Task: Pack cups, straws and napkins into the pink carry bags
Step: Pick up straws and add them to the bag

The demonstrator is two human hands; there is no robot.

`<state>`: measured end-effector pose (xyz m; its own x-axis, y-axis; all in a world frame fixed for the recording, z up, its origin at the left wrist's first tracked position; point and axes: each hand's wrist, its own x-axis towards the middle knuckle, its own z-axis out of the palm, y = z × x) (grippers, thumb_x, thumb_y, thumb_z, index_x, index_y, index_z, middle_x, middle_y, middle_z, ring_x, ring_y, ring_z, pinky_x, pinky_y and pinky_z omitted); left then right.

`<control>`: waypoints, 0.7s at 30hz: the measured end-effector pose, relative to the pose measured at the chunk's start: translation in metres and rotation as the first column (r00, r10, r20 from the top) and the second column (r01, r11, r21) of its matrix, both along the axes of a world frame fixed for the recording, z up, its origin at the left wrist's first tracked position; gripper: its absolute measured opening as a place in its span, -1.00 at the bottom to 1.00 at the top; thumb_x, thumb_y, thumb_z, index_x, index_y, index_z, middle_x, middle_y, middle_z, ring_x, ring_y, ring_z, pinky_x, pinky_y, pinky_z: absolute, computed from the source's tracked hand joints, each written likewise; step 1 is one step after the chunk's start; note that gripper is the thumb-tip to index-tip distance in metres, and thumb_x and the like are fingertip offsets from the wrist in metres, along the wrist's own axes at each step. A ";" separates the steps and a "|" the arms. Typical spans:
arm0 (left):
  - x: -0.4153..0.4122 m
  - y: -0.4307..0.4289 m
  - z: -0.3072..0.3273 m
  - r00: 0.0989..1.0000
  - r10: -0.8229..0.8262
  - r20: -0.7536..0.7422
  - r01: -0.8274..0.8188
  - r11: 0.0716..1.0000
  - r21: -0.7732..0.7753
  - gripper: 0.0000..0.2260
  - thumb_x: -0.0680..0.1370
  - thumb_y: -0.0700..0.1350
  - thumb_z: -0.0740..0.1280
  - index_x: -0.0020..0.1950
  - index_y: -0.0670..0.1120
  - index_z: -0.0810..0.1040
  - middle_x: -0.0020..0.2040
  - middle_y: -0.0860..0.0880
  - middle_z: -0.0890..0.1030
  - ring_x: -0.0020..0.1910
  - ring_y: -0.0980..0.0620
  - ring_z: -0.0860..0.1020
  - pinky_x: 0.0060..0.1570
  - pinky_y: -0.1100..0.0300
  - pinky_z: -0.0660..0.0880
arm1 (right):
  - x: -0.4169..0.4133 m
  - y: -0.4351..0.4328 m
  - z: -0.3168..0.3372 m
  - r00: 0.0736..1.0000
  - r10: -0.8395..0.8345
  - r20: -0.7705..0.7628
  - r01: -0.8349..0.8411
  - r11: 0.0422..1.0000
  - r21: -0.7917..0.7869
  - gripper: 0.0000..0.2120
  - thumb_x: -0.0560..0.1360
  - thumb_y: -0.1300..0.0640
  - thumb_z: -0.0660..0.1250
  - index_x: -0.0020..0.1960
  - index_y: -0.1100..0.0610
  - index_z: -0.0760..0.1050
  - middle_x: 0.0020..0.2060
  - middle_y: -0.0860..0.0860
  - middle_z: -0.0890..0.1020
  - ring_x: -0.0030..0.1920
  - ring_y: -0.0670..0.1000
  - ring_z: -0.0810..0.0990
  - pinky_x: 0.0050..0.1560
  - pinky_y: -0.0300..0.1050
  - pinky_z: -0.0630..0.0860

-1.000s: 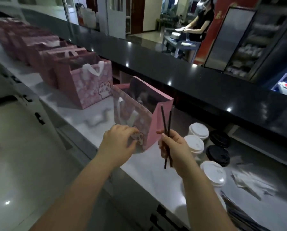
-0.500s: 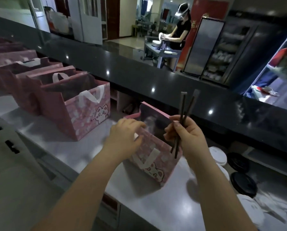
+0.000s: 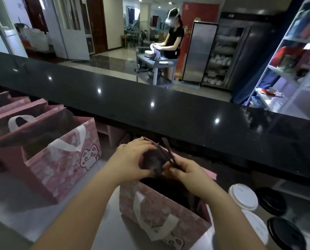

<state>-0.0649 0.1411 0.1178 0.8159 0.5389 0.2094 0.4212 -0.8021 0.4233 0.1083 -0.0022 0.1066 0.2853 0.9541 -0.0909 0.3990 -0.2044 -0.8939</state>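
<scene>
Wearer's body, seen from above. Two forearms enter at the lower edge: the left forearm (image 3: 78, 204) from the lower left, the right forearm (image 3: 224, 212) from the lower right. Both are bare along all the length that shows, from the frame edge to the wrist; any garment worn higher up lies outside the view. The left hand (image 3: 130, 159) and right hand (image 3: 186, 171) are likewise bare at wrist, knuckles and fingers. Wide-angle distortion renders each forearm broad near the frame edge and tapering toward the wrist. The thumbnail (image 3: 174, 170) of the right hand appears short and plain, though motion blur leaves this uncertain.
</scene>
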 end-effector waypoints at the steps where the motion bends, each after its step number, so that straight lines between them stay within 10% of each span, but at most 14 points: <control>1: 0.001 0.004 -0.001 0.999 -0.029 -0.031 0.028 0.999 -0.031 -0.26 0.24 0.31 0.38 0.40 0.23 0.34 0.43 0.26 0.35 0.51 0.19 0.16 0.39 -0.05 0.30 | 0.005 0.001 -0.003 0.998 0.011 0.067 -0.007 0.999 -0.054 -0.74 0.58 0.22 0.25 -0.06 -0.12 0.59 -0.11 -0.16 0.69 -0.04 -0.16 0.65 0.08 -0.15 0.54; 6: -0.002 0.025 -0.007 0.981 -0.167 -0.103 0.149 0.975 -0.166 0.02 0.23 0.30 0.51 0.52 0.33 -0.05 0.54 0.34 -0.03 0.52 0.28 -0.19 0.48 -0.04 0.07 | 0.016 0.012 -0.011 0.847 0.038 0.530 0.135 0.949 -0.285 -0.83 0.56 0.04 0.25 0.10 -0.18 0.51 0.03 -0.17 0.63 -0.03 -0.09 0.59 -0.07 -0.13 0.52; 12: -0.009 0.029 -0.016 0.965 -0.233 -0.124 0.226 0.972 -0.065 -0.06 0.29 0.40 0.40 0.53 0.33 -0.06 0.58 0.23 -0.10 0.56 0.06 -0.17 0.47 -0.09 0.05 | -0.004 0.022 -0.004 0.743 -0.021 0.669 0.316 0.892 -0.322 -0.71 0.50 0.02 0.33 0.22 -0.08 0.48 0.16 -0.05 0.61 0.10 0.03 0.58 0.05 -0.02 0.54; 21: -0.008 0.007 -0.002 0.958 -0.287 -0.017 0.284 0.938 0.199 -0.45 0.47 0.19 0.31 0.44 0.10 0.35 0.24 0.05 0.42 0.26 -0.04 0.31 0.19 -0.02 0.32 | -0.074 -0.018 0.028 0.738 -0.205 0.642 0.458 0.852 -0.254 -0.65 0.47 0.04 0.40 0.22 -0.18 0.48 0.10 -0.14 0.61 0.06 -0.06 0.57 0.06 -0.04 0.55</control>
<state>-0.0729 0.1485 0.1158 0.9261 0.2303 0.2988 0.1578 -0.9559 0.2477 0.0344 -0.0205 0.1346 0.6923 0.7107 -0.1250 0.6437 -0.6865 -0.3380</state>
